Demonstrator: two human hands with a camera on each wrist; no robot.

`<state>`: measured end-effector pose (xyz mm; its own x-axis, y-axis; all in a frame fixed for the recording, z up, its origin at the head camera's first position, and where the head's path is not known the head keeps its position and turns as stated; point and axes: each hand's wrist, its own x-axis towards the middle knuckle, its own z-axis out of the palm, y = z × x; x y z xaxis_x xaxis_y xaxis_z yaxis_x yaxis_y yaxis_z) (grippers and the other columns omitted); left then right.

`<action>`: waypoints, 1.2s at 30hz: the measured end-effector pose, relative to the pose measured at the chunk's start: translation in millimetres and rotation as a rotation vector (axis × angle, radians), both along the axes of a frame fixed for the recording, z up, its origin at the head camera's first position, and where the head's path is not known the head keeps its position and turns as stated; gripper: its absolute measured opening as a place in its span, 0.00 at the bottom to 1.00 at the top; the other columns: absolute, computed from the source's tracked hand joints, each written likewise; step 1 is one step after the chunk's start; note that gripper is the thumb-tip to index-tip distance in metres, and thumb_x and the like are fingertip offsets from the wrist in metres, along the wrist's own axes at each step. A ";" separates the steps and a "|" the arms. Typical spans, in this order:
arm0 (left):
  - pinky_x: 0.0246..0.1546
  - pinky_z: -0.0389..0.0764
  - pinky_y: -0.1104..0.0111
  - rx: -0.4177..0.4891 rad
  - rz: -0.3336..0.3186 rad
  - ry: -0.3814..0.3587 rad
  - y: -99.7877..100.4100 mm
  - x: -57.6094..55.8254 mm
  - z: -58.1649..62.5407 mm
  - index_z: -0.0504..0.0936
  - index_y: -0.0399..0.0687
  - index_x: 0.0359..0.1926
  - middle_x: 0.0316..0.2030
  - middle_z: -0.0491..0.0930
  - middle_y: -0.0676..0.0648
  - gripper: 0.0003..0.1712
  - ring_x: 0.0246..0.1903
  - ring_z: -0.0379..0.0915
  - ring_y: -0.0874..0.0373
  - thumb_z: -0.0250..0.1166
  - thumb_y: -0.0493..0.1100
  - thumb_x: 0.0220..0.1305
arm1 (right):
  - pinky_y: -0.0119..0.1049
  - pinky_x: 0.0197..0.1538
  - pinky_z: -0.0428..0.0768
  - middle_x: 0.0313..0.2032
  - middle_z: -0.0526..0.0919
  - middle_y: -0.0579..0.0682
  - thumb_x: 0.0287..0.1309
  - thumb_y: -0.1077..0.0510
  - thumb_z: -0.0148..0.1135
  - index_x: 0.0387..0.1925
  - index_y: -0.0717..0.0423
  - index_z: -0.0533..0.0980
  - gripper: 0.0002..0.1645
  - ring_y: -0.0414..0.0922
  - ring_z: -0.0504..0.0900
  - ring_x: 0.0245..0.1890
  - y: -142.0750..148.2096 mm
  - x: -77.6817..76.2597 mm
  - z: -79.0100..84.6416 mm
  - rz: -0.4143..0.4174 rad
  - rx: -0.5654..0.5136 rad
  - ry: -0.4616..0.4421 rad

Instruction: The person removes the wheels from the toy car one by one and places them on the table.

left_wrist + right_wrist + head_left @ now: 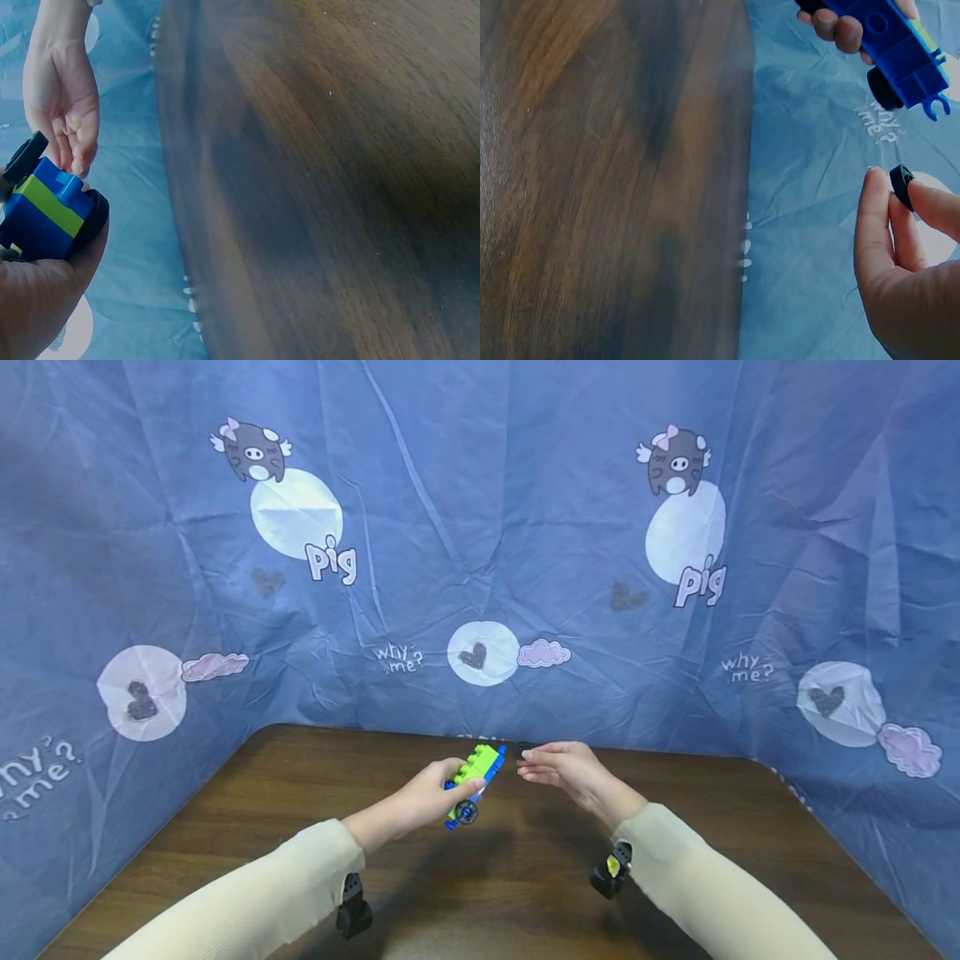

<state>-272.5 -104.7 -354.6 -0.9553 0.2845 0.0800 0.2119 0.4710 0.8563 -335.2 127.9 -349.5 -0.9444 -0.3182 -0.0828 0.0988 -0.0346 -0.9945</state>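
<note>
Toy-brick car, green studs over a blue base, is in the left hand, whose thumb and fingers are curled round its body, holding it up off the table. On my feed the right hand pinches a small black wheel between thumb and fingertips, near the car's far end but apart from it. From the head camera I see the car's long axis run diagonally, near end to the lower left, far end pointing up and right toward the pinched wheel. Its studs face up and left; my right wrist view shows the blue underside, with an open, hook-shaped clip at the end nearer the right hand. Another black wheel is mounted by the near end.

Beyond the hands, I find the table's far edge close behind them, with blue printed cloth rising past it. Wood extends to either side and back toward the cream sleeves, leaving wider room there than at the far edge.
</note>
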 end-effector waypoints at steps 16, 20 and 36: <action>0.30 0.80 0.66 0.004 -0.001 -0.019 -3.2 2.6 -6.2 0.74 0.34 0.53 0.35 0.80 0.43 0.25 0.31 0.78 0.58 0.60 0.51 0.68 | 0.35 0.40 0.85 0.27 0.85 0.56 0.59 0.72 0.59 0.47 0.82 0.73 0.16 0.44 0.86 0.28 4.1 -15.6 -19.5 -0.018 0.034 -0.075; 0.30 0.81 0.66 0.015 -0.009 -0.021 -3.4 2.8 -7.2 0.73 0.33 0.53 0.35 0.80 0.43 0.25 0.31 0.78 0.58 0.60 0.51 0.68 | 0.35 0.40 0.85 0.26 0.85 0.55 0.59 0.72 0.59 0.47 0.82 0.73 0.16 0.43 0.85 0.27 4.5 -20.6 -26.2 -0.012 0.079 -0.108; 0.33 0.81 0.65 -0.004 -0.014 -0.059 -2.5 3.8 -8.5 0.72 0.34 0.55 0.38 0.79 0.43 0.27 0.34 0.78 0.57 0.60 0.53 0.68 | 0.32 0.33 0.84 0.24 0.84 0.55 0.60 0.69 0.60 0.41 0.76 0.77 0.11 0.41 0.83 0.21 2.3 -34.9 -50.1 0.038 0.337 -0.240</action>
